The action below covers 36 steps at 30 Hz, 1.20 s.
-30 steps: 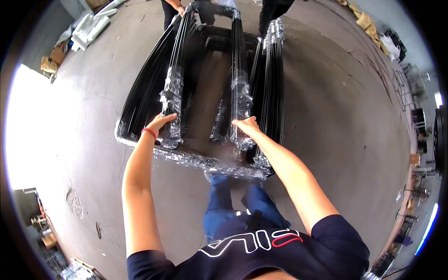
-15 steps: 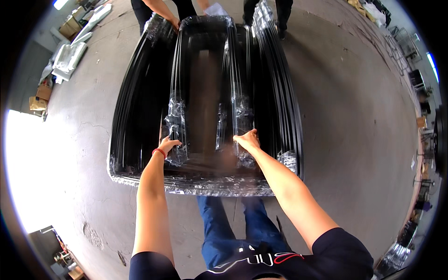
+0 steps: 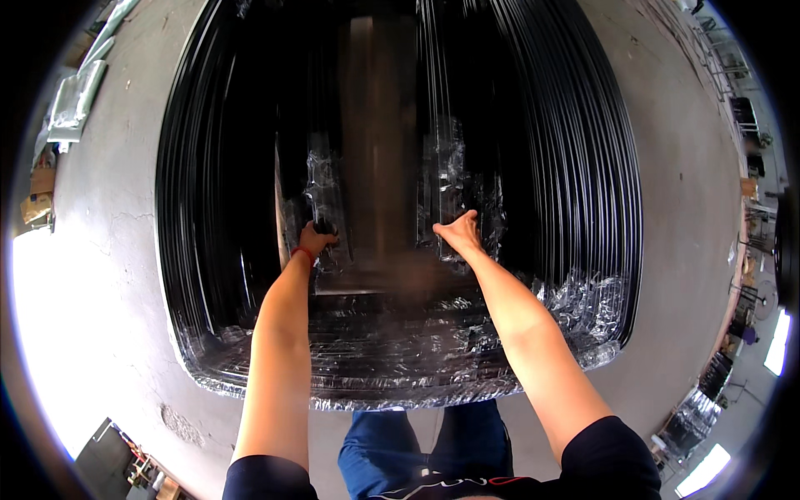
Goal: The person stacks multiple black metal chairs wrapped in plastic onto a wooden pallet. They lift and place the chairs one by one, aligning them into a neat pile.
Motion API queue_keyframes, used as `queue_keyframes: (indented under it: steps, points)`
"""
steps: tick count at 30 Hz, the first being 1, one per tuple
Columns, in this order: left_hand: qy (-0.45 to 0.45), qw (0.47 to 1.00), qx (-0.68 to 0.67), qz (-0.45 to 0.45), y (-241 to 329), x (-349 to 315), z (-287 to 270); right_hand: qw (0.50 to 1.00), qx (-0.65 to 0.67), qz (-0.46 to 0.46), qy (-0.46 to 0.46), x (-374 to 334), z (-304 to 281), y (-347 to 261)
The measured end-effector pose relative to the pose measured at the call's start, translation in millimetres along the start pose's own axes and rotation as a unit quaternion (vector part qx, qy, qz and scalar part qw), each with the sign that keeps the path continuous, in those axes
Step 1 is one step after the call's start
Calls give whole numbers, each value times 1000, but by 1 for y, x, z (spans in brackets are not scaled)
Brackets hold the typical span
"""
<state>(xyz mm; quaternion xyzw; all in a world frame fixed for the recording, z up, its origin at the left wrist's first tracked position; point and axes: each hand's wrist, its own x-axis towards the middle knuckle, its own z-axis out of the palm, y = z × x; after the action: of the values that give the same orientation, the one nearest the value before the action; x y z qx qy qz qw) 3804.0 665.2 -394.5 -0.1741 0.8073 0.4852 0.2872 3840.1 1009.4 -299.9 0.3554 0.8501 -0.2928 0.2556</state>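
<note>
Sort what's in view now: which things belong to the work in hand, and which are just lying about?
In the work:
- left hand and right hand, gripping the inner black frames
- outer black frames around them
- clear film wrapping these

Apparently lying about:
- pale package, upper left
- cardboard boxes, left edge
- shiny bundle, lower right

Grey floor [image 3: 685, 233] running down left and right, rough patch [image 3: 182, 425] near left; far left, a pale wrapped bundle [image 3: 75, 104] lies on it, brown boxes [image 3: 36, 208] just nearer; mid-scene, a big black frame stack [image 3: 575, 167] looms over it, base out of sight!
</note>
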Motion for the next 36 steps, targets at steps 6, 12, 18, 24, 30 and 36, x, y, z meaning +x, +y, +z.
queue_keyframes:
  steps: [6,12,18,24,30,36]
  points:
    - [-1,996,78,-37,-8,15,11,999,-22,31,-9,10,23,11]
    - [63,983,171,-7,-27,13,-1,998,-30,30,-43,24,63,21]
    - [67,983,169,-29,-18,10,-1,997,-20,34,-63,27,69,20]
    - [61,982,175,-26,-17,5,7,996,-47,42,-59,29,53,20]
    - [43,979,194,-41,-3,4,21,995,-39,37,-89,47,66,31]
    - [124,942,310,-33,-26,-3,26,972,-107,14,-208,60,52,29]
